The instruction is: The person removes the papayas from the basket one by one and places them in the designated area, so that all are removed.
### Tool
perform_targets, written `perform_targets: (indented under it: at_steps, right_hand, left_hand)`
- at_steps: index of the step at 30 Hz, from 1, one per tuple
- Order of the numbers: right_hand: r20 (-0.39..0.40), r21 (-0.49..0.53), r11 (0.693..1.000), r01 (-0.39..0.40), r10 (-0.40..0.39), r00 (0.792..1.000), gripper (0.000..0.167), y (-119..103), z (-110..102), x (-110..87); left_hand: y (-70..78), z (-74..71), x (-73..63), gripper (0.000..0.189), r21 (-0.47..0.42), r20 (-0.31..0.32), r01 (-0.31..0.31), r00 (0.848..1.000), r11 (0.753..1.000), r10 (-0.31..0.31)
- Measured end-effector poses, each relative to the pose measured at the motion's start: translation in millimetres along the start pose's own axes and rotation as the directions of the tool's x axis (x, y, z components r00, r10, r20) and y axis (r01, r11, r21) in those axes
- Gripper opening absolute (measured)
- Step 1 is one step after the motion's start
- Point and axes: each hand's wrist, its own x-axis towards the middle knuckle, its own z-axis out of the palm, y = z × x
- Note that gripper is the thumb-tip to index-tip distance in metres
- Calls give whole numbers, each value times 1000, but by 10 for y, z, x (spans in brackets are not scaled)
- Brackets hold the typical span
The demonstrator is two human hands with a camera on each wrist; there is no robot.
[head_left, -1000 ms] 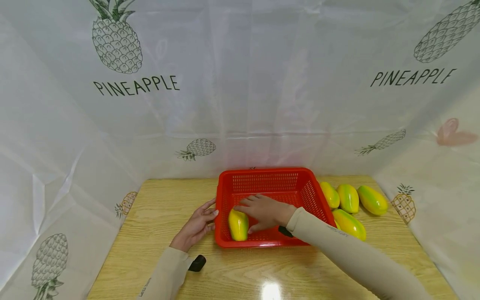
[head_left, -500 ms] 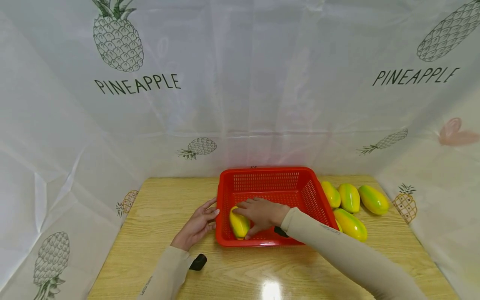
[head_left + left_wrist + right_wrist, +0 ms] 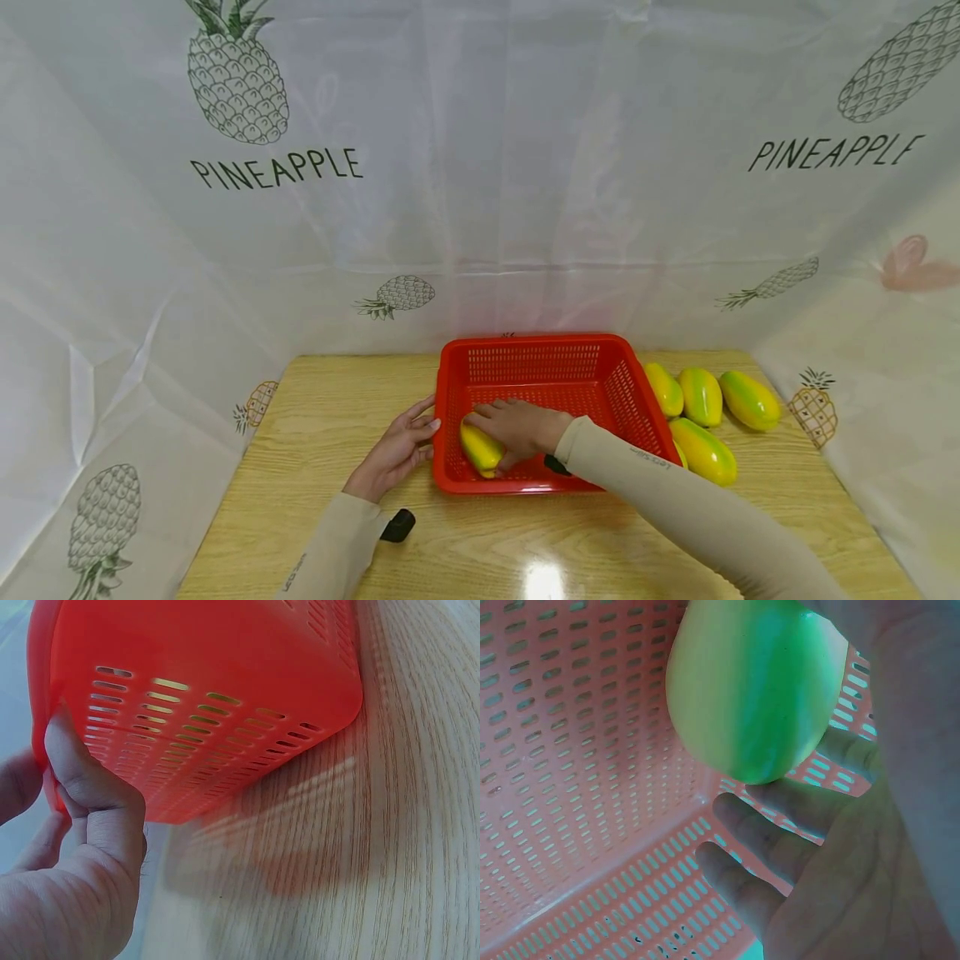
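Note:
A red plastic basket (image 3: 525, 488) with slotted walls sits on the table. At its left side my left hand (image 3: 400, 450) grips the rim; the left wrist view shows the thumb (image 3: 75, 761) against the wall just below the rim, with the other fingers near the rim's far side. Inside the basket's near left corner lies a smooth yellow-green papaya (image 3: 480, 450). My right hand (image 3: 517, 427) reaches in from the right and holds it, thumb at its near end and fingers over its far end. In the right wrist view several fingers (image 3: 761, 832) spread beside the papaya (image 3: 757, 690).
Several more yellow-green papayas (image 3: 702, 450) lie on the wooden table (image 3: 337, 392) right of the basket, one partly hidden behind its wall. White sheets (image 3: 525, 167) printed with pineapples stand behind and at both sides. Black wrist devices (image 3: 398, 526) sit on both wrists.
The papaya in the basket has turned, its near end swinging to the right. My right hand has closed in around it. The left hand stays at the rim.

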Motion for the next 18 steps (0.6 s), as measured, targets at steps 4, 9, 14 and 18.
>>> perform_targets:
  at_steps: [4,9,14,18]
  right_hand:
    - [-8,1,1000,9,-8,1000,89,21,13,-11]
    - [-28,28,1000,11,-10,1000,92,93,1,-95]
    - [-77,69,998,12,-6,997,93,219,-80,-260]
    - [-126,125,992,8,8,992,94,324,-157,-454]
  left_hand:
    - [-8,2,3,63,-1,0,-3,1000,1000,3]
    - [-20,2,7,64,-2,2,-10,1000,1000,10]
    - [-30,-3,14,65,-6,3,-20,1000,1000,20]
    - [-41,-15,22,64,-5,9,-23,1000,1000,23]
